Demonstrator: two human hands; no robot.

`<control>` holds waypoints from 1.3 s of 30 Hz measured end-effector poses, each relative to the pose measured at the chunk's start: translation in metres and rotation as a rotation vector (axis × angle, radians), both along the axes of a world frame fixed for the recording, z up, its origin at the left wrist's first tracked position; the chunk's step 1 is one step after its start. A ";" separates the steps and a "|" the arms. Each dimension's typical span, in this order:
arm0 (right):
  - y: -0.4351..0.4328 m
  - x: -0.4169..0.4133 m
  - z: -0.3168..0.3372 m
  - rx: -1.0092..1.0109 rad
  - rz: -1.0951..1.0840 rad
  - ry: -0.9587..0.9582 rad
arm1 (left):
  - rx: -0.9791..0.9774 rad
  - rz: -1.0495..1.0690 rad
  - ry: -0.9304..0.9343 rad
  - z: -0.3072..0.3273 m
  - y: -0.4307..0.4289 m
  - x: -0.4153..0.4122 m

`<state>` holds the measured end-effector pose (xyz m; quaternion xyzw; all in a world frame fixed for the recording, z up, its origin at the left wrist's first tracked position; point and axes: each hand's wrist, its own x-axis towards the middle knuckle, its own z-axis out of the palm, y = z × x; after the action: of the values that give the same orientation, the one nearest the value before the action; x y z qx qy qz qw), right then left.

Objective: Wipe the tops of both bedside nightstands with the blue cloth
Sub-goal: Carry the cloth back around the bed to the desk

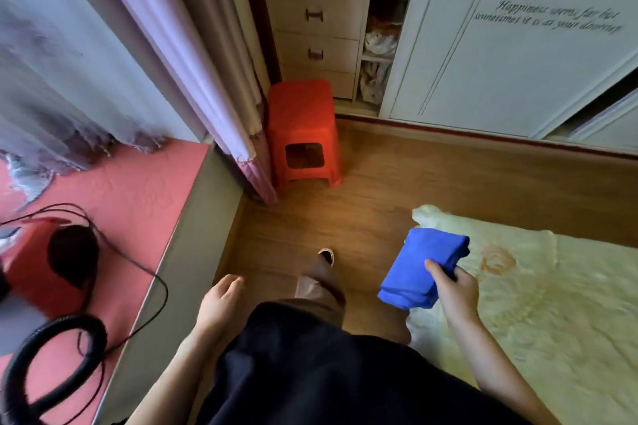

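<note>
My right hand grips a folded blue cloth, held in the air over the near corner of the bed. My left hand hangs at my side above the wooden floor, fingers loosely curled and holding nothing. No nightstand is in view. My leg and one shoe step forward on the floor between the bed and a raised ledge.
A red plastic stool stands ahead beside purple curtains. A raised pink-topped ledge at left carries a red appliance with black hose and cords. White drawers and a wardrobe door lie beyond.
</note>
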<state>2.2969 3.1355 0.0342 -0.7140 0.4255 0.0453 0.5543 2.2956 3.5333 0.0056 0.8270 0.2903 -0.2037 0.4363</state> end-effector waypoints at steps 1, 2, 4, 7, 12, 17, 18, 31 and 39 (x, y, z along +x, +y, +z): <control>-0.002 0.019 0.000 -0.008 -0.036 0.008 | -0.014 -0.034 0.009 -0.002 -0.002 0.032; -0.005 0.036 0.001 -0.023 -0.080 0.015 | -0.024 -0.097 0.021 -0.001 -0.005 0.064; -0.014 0.062 0.005 -0.058 -0.169 0.027 | -0.049 -0.231 0.023 0.004 -0.019 0.127; -0.033 0.096 0.015 -0.068 -0.284 0.037 | -0.121 -0.362 -0.008 0.021 -0.054 0.221; -0.069 0.129 0.029 -0.086 -0.476 0.054 | -0.186 -0.583 -0.039 0.042 -0.127 0.342; -0.110 0.176 0.020 -0.093 -0.568 0.088 | -0.168 -0.690 -0.026 0.035 -0.194 0.419; -0.119 0.189 0.017 -0.088 -0.583 0.091 | -0.170 -0.686 -0.010 0.032 -0.205 0.433; -0.279 0.382 0.023 0.033 -0.696 -0.099 | -0.090 -0.629 0.001 0.042 -0.343 0.627; -0.378 0.420 0.011 0.062 -0.894 -0.105 | -0.109 -0.893 0.031 0.035 -0.517 0.722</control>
<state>2.7170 2.7579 0.0452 -0.4443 0.6619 -0.2220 0.5614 3.0178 3.0164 0.0410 0.8438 -0.0999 -0.3996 0.3440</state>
